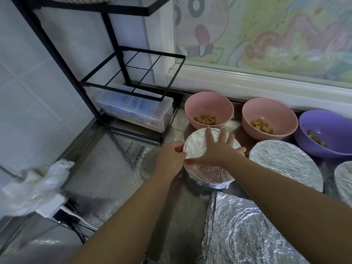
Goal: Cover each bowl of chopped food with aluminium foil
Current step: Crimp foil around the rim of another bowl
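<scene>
A foil-covered bowl [207,174] sits in the middle of the counter. My right hand [219,147] lies flat on its foil top with fingers spread. My left hand [171,159] pinches the foil at the bowl's left rim. Behind it stand two uncovered pink bowls [209,103] [269,111] holding chopped brown food. An uncovered purple bowl [327,128] with food is at the far right. A second foil-covered bowl [285,162] sits to the right, and a third [344,180] shows at the frame edge. A loose foil sheet [243,235] lies in front.
A black wire rack [122,60] stands at the back left over a clear plastic box [137,111]. A plastic-wrapped white power strip [38,189] with cables lies at the left. A window ledge [247,82] runs behind the bowls.
</scene>
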A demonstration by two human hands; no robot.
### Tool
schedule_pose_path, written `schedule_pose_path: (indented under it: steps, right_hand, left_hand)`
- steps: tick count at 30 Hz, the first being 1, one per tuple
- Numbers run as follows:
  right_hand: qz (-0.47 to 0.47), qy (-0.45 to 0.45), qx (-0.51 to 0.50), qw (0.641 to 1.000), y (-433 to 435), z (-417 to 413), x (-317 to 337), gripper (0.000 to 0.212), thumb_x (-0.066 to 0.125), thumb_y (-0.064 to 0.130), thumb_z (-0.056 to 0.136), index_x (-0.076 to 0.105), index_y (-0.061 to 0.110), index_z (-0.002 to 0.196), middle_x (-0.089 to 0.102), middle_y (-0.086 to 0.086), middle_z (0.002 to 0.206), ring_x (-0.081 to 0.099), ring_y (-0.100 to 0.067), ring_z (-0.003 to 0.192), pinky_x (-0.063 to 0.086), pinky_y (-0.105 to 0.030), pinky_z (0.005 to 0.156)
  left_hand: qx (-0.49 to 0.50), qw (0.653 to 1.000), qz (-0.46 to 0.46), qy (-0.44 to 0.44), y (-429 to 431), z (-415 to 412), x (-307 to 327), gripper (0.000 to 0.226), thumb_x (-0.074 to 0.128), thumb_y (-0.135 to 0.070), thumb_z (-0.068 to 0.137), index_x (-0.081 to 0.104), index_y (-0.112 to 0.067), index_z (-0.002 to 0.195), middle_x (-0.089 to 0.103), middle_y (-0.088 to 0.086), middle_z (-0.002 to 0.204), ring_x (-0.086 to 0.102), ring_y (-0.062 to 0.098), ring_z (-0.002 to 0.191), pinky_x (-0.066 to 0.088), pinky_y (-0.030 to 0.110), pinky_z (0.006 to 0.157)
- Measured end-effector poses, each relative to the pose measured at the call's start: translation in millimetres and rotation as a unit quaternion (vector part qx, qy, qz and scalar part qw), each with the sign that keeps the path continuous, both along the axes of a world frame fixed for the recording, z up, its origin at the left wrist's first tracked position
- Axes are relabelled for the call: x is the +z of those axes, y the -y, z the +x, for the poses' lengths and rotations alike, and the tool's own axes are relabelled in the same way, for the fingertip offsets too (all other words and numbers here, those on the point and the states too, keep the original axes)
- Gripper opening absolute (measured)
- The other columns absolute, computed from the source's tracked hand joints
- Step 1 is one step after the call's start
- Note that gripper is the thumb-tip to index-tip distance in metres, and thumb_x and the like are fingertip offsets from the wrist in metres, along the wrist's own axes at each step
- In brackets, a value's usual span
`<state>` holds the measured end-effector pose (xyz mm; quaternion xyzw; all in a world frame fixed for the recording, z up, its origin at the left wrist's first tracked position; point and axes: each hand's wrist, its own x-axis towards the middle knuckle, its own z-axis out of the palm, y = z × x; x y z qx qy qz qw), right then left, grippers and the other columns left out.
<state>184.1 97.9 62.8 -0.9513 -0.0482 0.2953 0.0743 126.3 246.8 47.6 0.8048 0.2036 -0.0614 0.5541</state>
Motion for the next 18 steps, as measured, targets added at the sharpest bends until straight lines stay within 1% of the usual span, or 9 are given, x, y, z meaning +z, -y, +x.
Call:
schedule_pose_path:
  steps: [3, 4, 6, 8, 9, 11, 13, 15, 18]
  right_hand:
    - [0.006, -0.035, -0.014, 0.999, 5.7, 1.9, 6.0, 0.166, 0.033, 0.112, 0.019, -0.032, 0.036, 0.152, -0.031, -0.018, 0.163, -0.024, -0.048, 0.149, 0.005, -0.079, 0.112]
    - [0.001, -0.035, -0.007, 0.999, 8.5, 2.3, 7.7, 0.169, 0.03, 0.112, 0.015, -0.033, 0.036, 0.152, -0.03, -0.02, 0.162, -0.025, -0.048, 0.148, 0.005, -0.078, 0.113]
    - [-0.014, -0.012, 0.021, 1.0, 11.8, 0.9, 8.6, 0.163, 0.037, 0.109, 0.026, -0.032, 0.035, 0.152, -0.032, -0.019, 0.162, -0.025, -0.047, 0.149, 0.004, -0.08, 0.112]
    - [-0.005, 0.014, 0.043, 0.999, 11.7, -1.3, 7.3, 0.157, 0.05, 0.105, 0.037, -0.03, 0.036, 0.153, -0.034, -0.016, 0.162, -0.025, -0.047, 0.149, 0.004, -0.079, 0.112]
    - [0.001, 0.017, 0.048, 0.999, 10.8, -1.1, 5.5, 0.156, 0.054, 0.103, 0.038, -0.03, 0.038, 0.153, -0.035, -0.014, 0.162, -0.026, -0.047, 0.149, 0.004, -0.08, 0.112]
    - [0.002, 0.012, 0.053, 0.999, 8.9, 0.3, 2.1, 0.156, 0.057, 0.103, 0.04, -0.03, 0.039, 0.153, -0.036, -0.012, 0.161, -0.026, -0.047, 0.148, 0.003, -0.082, 0.11]
    - [-0.005, 0.004, 0.055, 0.998, 7.8, 1.7, 1.7, 0.155, 0.058, 0.102, 0.042, -0.03, 0.038, 0.153, -0.037, -0.012, 0.161, -0.026, -0.047, 0.148, 0.002, -0.082, 0.109]
    - [-0.013, 0.002, 0.053, 0.999, 7.3, 2.7, 2.5, 0.155, 0.059, 0.101, 0.043, -0.031, 0.039, 0.152, -0.037, -0.011, 0.161, -0.025, -0.047, 0.149, 0.004, -0.082, 0.109]
    - [-0.017, 0.001, 0.052, 0.999, 5.9, 3.2, 3.7, 0.154, 0.06, 0.101, 0.044, -0.029, 0.038, 0.153, -0.034, -0.011, 0.162, -0.024, -0.046, 0.149, 0.005, -0.082, 0.11]
  left_hand:
    - [0.002, 1.0, -0.015, 0.02, -2.9, 8.5, 0.1, 0.036, 0.061, -0.005, 0.093, 0.068, -0.022, 0.125, 0.072, -0.012, 0.104, 0.068, 0.008, 0.098, 0.057, 0.036, 0.093]
    - [0.011, 0.999, -0.042, 0.024, -3.8, 10.2, -0.1, 0.034, 0.062, -0.006, 0.094, 0.069, -0.023, 0.122, 0.071, -0.013, 0.104, 0.068, 0.007, 0.099, 0.056, 0.036, 0.094]
    - [0.042, 0.992, -0.118, 0.029, -4.8, 8.5, -3.6, 0.032, 0.061, -0.006, 0.095, 0.068, -0.028, 0.118, 0.071, -0.013, 0.109, 0.067, 0.008, 0.103, 0.055, 0.035, 0.096]
    - [0.072, 0.987, -0.138, 0.026, -4.7, -1.2, -10.0, 0.032, 0.058, -0.008, 0.098, 0.066, -0.032, 0.117, 0.07, -0.013, 0.111, 0.069, 0.01, 0.101, 0.057, 0.036, 0.093]
    - [0.084, 0.987, -0.138, 0.019, -4.5, -8.0, -14.1, 0.03, 0.057, -0.008, 0.099, 0.066, -0.034, 0.111, 0.07, -0.011, 0.11, 0.07, 0.013, 0.099, 0.058, 0.04, 0.091]
    - [0.103, 0.982, -0.158, 0.006, -1.6, -23.3, -22.4, 0.026, 0.056, -0.006, 0.099, 0.068, -0.028, 0.102, 0.074, -0.003, 0.105, 0.072, 0.024, 0.097, 0.058, 0.048, 0.091]
    - [0.1, 0.98, -0.174, 0.005, 2.9, -36.4, -29.9, 0.023, 0.059, -0.001, 0.095, 0.069, -0.022, 0.099, 0.077, 0.0, 0.096, 0.071, 0.031, 0.097, 0.055, 0.053, 0.093]
    - [0.073, 0.985, -0.158, 0.013, 7.5, -43.7, -35.7, 0.027, 0.061, -0.001, 0.09, 0.069, -0.026, 0.098, 0.077, -0.004, 0.096, 0.072, 0.025, 0.096, 0.055, 0.05, 0.095]
    - [0.065, 0.985, -0.159, 0.01, 12.1, -48.8, -36.3, 0.029, 0.066, -0.005, 0.086, 0.068, -0.031, 0.098, 0.076, -0.005, 0.096, 0.073, 0.017, 0.091, 0.057, 0.044, 0.093]
